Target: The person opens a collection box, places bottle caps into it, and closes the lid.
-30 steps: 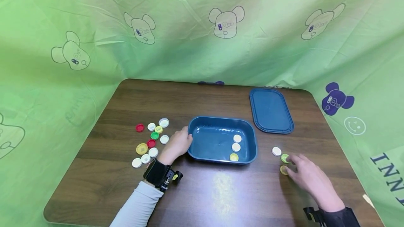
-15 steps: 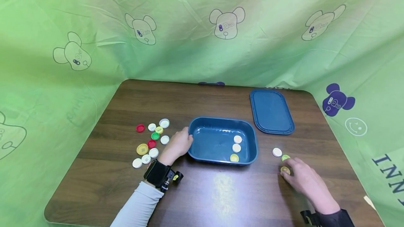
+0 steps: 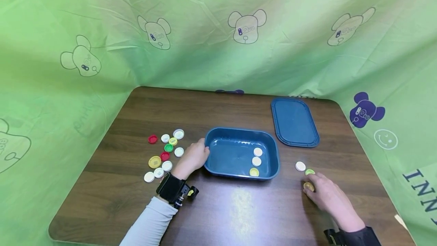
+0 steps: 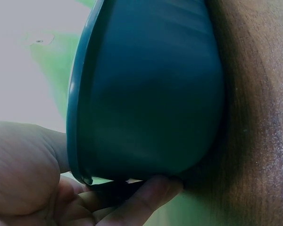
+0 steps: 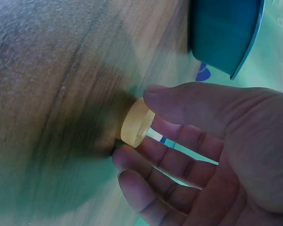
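With my left hand [image 3: 194, 155] I grip the left end of a blue plastic tub [image 3: 225, 175]; in the left wrist view the thumb goes over its rim and fingers lie along the outer wall. To the right of the tub, my right hand [image 3: 332, 196] pinches a yellow bottle cap [image 5: 137, 123] between thumb and fingertips, tipped on edge close over the table. A light green cap [image 3: 309, 172] lies just beyond those fingers, partly covered, beside a white cap [image 3: 300, 166]. Inside the tub, two white caps and a yellow cap [image 3: 254, 172] line its right side.
Left of the tub are several loose caps in white, red, green and yellow, among them a large yellow cap [image 3: 154, 161]. A flat blue lid [image 3: 295, 122] lies at the back right of the wooden table [image 3: 112, 200]. Green printed cloth [image 3: 201, 48] hangs behind.
My right hand has shifted slightly left, and its thumb and fingers have come together on the yellow cap. The left hand keeps its hold on the tub.
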Demonstrator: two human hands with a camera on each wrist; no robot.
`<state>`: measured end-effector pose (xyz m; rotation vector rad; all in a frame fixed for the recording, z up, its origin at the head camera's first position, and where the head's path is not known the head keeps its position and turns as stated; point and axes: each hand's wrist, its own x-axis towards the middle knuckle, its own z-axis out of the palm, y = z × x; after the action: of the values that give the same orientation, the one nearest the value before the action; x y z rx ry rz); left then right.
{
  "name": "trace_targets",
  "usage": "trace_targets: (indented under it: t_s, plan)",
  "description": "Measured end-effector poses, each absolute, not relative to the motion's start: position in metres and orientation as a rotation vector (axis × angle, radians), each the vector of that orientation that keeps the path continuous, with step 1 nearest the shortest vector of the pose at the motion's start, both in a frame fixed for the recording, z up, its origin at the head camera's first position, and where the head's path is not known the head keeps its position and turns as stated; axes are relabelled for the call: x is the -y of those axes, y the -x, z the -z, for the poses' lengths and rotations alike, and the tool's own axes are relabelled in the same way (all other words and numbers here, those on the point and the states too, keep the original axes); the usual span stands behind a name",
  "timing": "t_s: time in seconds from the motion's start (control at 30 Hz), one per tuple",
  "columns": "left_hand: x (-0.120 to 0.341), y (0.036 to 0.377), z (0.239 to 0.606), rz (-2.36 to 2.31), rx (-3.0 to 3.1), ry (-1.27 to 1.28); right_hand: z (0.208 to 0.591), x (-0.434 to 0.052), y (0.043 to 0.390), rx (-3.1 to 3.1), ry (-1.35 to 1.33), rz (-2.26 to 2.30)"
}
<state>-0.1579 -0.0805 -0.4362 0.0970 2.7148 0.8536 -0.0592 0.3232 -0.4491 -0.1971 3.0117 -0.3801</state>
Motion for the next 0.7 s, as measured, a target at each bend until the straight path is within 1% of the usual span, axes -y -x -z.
trace_targets:
  t_s: [0.37,0.7]
  plan:
    - [0.082,0.158,0.438,-0.842,-2.752,-0.131,0.451,-0.323,0.059,-3.029,0.22,0.385]
    - [0.082,0.16,0.44,-0.85,-2.737,-0.114,0.441,-0.32,0.062,-3.038,0.233,0.381]
